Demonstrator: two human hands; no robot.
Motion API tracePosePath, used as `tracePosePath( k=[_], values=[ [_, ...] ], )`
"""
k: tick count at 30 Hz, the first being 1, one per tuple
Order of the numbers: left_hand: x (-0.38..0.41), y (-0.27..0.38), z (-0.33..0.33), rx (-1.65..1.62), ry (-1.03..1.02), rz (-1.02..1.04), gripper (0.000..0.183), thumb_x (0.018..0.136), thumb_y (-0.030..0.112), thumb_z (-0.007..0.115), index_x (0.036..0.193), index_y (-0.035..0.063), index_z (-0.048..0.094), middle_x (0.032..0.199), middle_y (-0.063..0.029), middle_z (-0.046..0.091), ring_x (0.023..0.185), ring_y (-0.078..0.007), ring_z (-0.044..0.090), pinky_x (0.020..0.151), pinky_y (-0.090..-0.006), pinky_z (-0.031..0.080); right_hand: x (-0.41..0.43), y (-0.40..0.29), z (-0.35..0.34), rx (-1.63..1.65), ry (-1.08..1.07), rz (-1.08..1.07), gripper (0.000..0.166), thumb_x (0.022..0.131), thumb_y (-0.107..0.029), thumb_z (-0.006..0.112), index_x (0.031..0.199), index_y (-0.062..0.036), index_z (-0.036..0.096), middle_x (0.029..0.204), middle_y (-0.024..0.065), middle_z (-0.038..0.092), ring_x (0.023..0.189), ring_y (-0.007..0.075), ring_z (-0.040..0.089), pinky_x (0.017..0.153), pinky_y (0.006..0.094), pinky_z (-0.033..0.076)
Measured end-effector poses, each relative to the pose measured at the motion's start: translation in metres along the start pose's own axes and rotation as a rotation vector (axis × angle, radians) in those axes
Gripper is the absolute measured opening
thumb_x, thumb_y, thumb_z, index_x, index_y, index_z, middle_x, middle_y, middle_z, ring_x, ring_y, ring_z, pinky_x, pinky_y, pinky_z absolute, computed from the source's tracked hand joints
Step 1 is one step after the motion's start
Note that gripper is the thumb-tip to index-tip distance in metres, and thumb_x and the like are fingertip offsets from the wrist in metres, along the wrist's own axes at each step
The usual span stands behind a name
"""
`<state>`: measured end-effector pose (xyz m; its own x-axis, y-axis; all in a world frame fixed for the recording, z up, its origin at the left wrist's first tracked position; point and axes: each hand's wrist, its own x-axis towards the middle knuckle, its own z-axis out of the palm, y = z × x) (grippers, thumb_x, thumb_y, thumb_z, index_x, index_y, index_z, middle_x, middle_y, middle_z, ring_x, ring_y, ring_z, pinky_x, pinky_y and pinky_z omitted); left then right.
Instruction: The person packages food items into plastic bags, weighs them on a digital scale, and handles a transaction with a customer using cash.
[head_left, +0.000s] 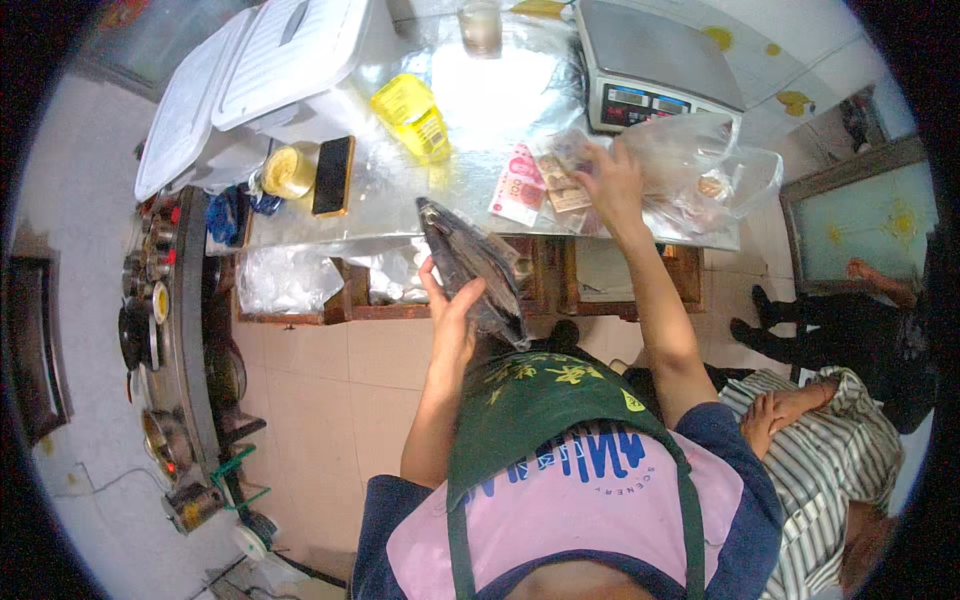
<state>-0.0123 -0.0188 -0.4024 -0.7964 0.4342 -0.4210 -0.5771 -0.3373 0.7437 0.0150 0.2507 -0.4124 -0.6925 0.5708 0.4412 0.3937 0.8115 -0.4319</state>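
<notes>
My left hand (450, 311) holds a long dark zip pouch (476, 274), tilted at the table's front edge, its mouth apart. On the metal-topped table, my right hand (616, 184) has its thumb and fingertips at some brown banknotes (562, 184). Whether the fingers pinch a note cannot be made out. A red banknote (519, 187) lies just left of them, partly overlapped. Right of my right hand is a clear plastic bag (682, 161) with something small and light brown inside.
A digital scale (660, 56) stands at the back right. Along the left are white lidded tubs (300, 60), a phone (333, 176), a jar (288, 172) and a yellow packet (411, 116). Below are drawers (630, 277). A person in a striped shirt (810, 465) sits close at right.
</notes>
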Motion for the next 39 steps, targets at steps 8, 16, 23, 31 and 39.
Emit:
tracePosePath(
  k=[8, 16, 23, 31, 39],
  values=[
    [-0.004, -0.003, 0.000, 0.027, -0.056, 0.067, 0.064, 0.073, -0.004, 0.048, 0.127, 0.0185, 0.022, 0.105, -0.0114, 0.048, 0.088, -0.0188, 0.053, 0.071, -0.0277, 0.047, -0.072, -0.116, -0.033, 0.405, -0.366, -0.348, 0.016, 0.068, -0.021, 0.072, 0.072, -0.0068, 0.064, 0.130, 0.0159, 0.041, 0.124, 0.0402, 0.028, 0.103, 0.0485, 0.024],
    [-0.006, -0.011, -0.020, -0.281, -0.025, 0.008, 0.065, 0.069, 0.002, 0.042, 0.131, 0.0135, 0.025, 0.121, -0.0129, 0.044, 0.114, -0.0276, 0.044, 0.097, -0.0397, 0.035, -0.068, -0.128, -0.049, 0.350, -0.365, -0.344, 0.029, 0.060, -0.029, 0.077, 0.070, -0.0104, 0.058, 0.129, 0.0117, 0.042, 0.122, 0.0384, 0.031, 0.098, 0.0502, 0.027],
    [-0.014, -0.004, -0.012, -0.340, -0.177, 0.018, 0.044, 0.095, 0.033, 0.036, 0.125, 0.0017, 0.043, 0.119, -0.0125, 0.051, 0.110, -0.0250, 0.050, 0.095, -0.0394, 0.038, -0.074, -0.141, -0.049, 0.442, -0.375, -0.359, 0.021, 0.062, -0.013, 0.074, 0.074, -0.0128, 0.057, 0.127, 0.0112, 0.043, 0.120, 0.0374, 0.035, 0.096, 0.0471, 0.033],
    [-0.011, -0.010, -0.018, -0.224, -0.040, 0.070, 0.041, 0.097, 0.031, 0.034, 0.129, 0.0068, 0.038, 0.121, -0.0099, 0.050, 0.110, -0.0224, 0.050, 0.094, -0.0372, 0.040, -0.080, -0.135, -0.038, 0.369, -0.276, -0.351, 0.015, 0.064, -0.014, 0.067, 0.077, -0.0085, 0.061, 0.124, 0.0153, 0.045, 0.114, 0.0385, 0.040, 0.094, 0.0487, 0.034],
    [-0.009, -0.015, -0.016, -0.131, -0.020, 0.133, 0.043, 0.096, 0.026, 0.037, 0.136, 0.0190, 0.021, 0.126, -0.0090, 0.043, 0.111, -0.0236, 0.048, 0.092, -0.0380, 0.042, -0.091, -0.121, -0.011, 0.596, -0.369, -0.183, 0.016, 0.061, -0.020, 0.073, 0.068, -0.0071, 0.066, 0.118, 0.0131, 0.052, 0.111, 0.0335, 0.044, 0.092, 0.0419, 0.037]
  ],
)
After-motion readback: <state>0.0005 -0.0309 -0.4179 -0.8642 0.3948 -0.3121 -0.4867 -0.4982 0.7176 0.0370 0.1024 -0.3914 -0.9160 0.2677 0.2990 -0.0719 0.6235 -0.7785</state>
